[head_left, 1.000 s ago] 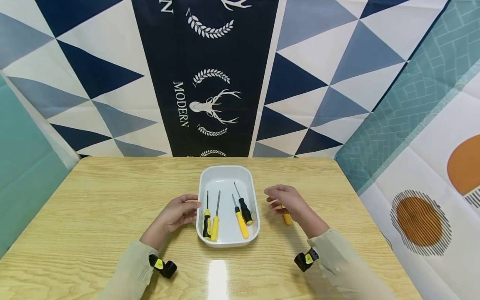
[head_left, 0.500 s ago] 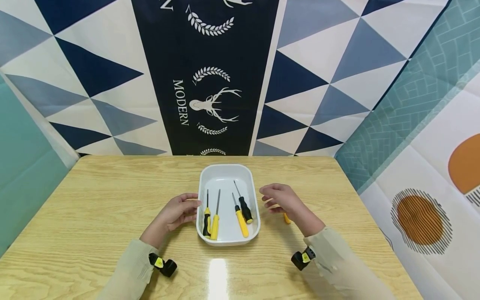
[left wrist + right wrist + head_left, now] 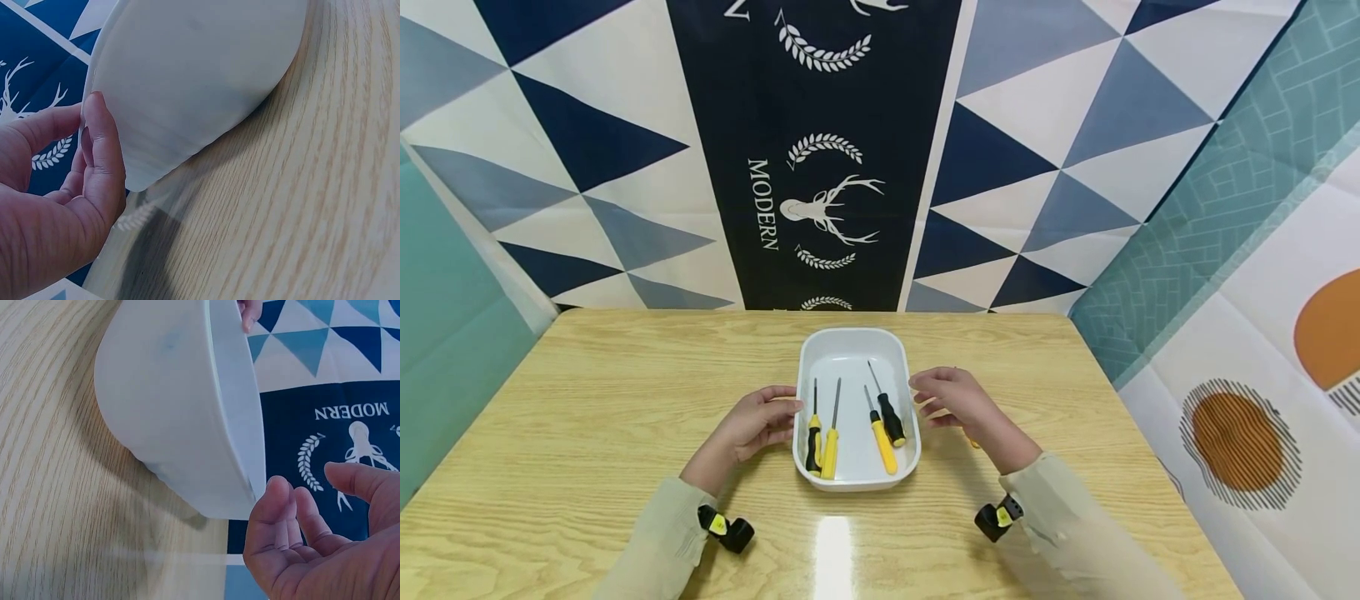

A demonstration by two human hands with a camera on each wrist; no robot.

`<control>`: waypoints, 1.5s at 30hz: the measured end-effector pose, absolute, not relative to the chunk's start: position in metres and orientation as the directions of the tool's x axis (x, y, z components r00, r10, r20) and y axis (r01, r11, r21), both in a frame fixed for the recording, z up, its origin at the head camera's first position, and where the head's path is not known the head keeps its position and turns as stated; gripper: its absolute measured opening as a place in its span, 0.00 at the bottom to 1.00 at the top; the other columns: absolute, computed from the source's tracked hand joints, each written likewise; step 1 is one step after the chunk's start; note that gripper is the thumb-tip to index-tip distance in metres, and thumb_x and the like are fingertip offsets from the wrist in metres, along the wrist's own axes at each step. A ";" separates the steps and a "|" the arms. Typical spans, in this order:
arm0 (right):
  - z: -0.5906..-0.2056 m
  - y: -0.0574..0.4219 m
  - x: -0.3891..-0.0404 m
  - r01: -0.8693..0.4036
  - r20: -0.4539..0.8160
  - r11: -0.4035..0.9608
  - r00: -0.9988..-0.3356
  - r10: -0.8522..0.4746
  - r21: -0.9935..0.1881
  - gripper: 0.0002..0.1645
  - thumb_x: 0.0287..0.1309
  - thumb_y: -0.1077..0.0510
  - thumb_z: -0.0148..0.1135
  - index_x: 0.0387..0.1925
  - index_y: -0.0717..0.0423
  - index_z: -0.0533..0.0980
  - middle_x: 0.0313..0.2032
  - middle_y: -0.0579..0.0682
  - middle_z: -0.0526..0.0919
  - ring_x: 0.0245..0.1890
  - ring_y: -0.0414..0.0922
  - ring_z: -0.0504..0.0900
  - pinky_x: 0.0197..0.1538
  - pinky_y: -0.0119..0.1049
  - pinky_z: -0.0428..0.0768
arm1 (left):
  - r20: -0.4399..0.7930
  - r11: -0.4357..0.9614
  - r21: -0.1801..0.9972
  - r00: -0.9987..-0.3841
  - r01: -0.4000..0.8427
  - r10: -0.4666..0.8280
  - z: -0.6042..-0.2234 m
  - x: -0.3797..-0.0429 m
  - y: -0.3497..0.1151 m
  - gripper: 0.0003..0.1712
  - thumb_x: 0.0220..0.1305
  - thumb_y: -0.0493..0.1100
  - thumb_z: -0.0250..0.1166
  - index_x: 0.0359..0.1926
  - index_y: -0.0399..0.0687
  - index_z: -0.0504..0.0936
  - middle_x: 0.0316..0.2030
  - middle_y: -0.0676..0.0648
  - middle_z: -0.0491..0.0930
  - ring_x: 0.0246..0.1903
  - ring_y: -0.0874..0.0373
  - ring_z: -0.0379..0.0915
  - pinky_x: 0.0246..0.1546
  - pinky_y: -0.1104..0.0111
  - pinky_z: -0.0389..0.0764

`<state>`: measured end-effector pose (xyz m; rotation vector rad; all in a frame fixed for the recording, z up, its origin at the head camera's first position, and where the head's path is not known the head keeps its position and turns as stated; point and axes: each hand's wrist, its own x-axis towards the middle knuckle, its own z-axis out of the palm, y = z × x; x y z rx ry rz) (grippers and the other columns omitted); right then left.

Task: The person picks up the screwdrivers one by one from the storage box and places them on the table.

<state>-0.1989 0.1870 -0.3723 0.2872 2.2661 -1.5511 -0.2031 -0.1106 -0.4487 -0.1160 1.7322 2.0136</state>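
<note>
A white tray (image 3: 857, 350) stands on the table with several screwdrivers inside. At its left lie a black-and-yellow screwdriver (image 3: 814, 442) and a yellow-handled screwdriver (image 3: 830, 450). On the right side are another yellow-handled screwdriver (image 3: 883, 446) and a black-handled one (image 3: 891, 421). My left hand (image 3: 760, 423) pinches the tray's left rim, with fingers against the outer wall in the left wrist view. My right hand (image 3: 951, 400) is beside the right rim, fingers loosely bent and thumb apart; its fingertips (image 3: 278, 490) are at the rim, and contact is unclear.
A small yellow-orange piece (image 3: 973, 442) shows on the table beyond the right wrist, mostly hidden by it. The wooden table (image 3: 625, 400) ends at a patterned cloth backdrop (image 3: 820, 167). Each wrist wears a small black camera.
My right hand has moved left to the tray's right rim, covering more of the yellow-orange piece. My left hand and the tray have stayed in place.
</note>
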 end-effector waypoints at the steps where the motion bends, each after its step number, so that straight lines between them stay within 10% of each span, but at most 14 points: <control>1: -0.372 0.186 -0.198 0.374 -0.418 0.370 -0.907 -0.045 -0.850 0.23 0.60 0.51 0.57 0.53 0.61 0.72 0.42 0.58 0.77 0.31 0.45 0.79 0.32 0.33 0.81 | -0.365 -0.086 0.910 -0.882 -0.406 0.299 -0.449 -0.203 -0.111 0.30 0.63 0.39 0.60 0.63 0.35 0.61 0.32 0.52 0.79 0.29 0.64 0.76 0.34 0.73 0.83; 45: -0.377 0.149 -0.194 0.357 -0.417 0.367 -0.904 -0.096 -0.859 0.15 0.61 0.53 0.57 0.46 0.58 0.77 0.40 0.59 0.78 0.26 0.43 0.76 0.28 0.32 0.80 | -0.355 -0.080 0.916 -0.888 -0.393 0.294 -0.449 -0.202 -0.110 0.31 0.62 0.40 0.61 0.63 0.34 0.61 0.34 0.51 0.79 0.32 0.62 0.76 0.35 0.72 0.83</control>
